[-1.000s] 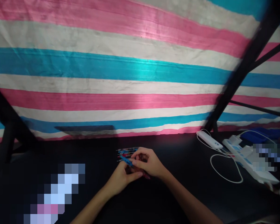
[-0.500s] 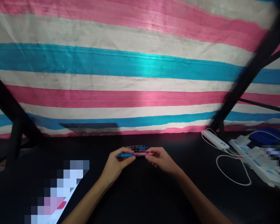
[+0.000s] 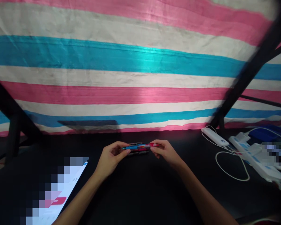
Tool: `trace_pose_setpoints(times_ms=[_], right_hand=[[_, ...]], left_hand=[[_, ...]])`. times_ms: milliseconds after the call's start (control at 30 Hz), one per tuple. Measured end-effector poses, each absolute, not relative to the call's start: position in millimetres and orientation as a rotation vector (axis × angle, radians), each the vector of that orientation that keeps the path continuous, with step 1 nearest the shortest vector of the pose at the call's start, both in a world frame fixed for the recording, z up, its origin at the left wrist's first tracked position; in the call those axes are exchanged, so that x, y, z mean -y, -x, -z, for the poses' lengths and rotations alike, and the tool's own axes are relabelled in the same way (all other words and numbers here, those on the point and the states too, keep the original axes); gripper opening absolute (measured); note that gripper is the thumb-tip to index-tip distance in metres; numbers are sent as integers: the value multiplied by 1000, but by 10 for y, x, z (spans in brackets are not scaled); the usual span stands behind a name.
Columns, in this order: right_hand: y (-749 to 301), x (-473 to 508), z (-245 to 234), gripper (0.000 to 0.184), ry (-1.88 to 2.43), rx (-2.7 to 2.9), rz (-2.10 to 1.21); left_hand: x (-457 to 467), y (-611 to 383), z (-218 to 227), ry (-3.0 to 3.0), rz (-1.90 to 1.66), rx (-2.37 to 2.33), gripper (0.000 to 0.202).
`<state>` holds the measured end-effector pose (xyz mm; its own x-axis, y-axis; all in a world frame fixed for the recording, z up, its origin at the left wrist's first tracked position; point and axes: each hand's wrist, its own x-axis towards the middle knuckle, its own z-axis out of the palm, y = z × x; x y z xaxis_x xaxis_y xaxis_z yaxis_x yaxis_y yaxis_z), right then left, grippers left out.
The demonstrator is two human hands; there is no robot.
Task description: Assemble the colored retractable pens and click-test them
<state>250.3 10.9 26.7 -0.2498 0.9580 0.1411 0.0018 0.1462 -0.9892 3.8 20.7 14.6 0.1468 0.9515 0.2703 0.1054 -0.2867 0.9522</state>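
Observation:
A pen with a blue grip and a red end (image 3: 140, 146) lies crosswise between my hands, above the black table. My left hand (image 3: 113, 155) is closed, its thumb and fingers pinching the blue end. At the red end, the thumb and fingertips of my right hand (image 3: 165, 151) are closed around it. Several other pens (image 3: 140, 153) with dark and red parts lie just under and behind the held one, partly hidden by it. I cannot tell whether the held blue and red parts belong to one pen or two.
A lit screen (image 3: 71, 187), partly pixelated, lies at the left on the black table (image 3: 140, 193). On the right are a white power strip (image 3: 259, 162), a white device (image 3: 214, 137) and a looped cable (image 3: 233, 179). A striped sheet (image 3: 131, 93) hangs behind, between dark frame bars.
Both hands have moved slightly up and away with the held pen. More of the pens lying below it now shows on the near side. The camera view has shifted a little.

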Motion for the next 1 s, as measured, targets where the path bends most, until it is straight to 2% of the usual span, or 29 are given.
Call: trace_pose_setpoints(times_ms=[700, 800, 900, 1000], right_hand=[[-2489, -125, -230, 23, 994, 1437, -1282], [-2485, -135, -224, 21, 1062, 1509, -1200], [-2465, -132, -222, 17, 1158, 1643, -1083], [-2435, -96, -229, 21, 1204, 1680, -1326]], left_hand=[[-227, 3, -127, -1672, -1214, -1078, 23], [-221, 21, -144, -1897, -1218, -1123, 20], [-173, -9, -193, -2411, -1151, -1206, 18], [-96, -95, -240, -2866, -914, -1437, 24]])
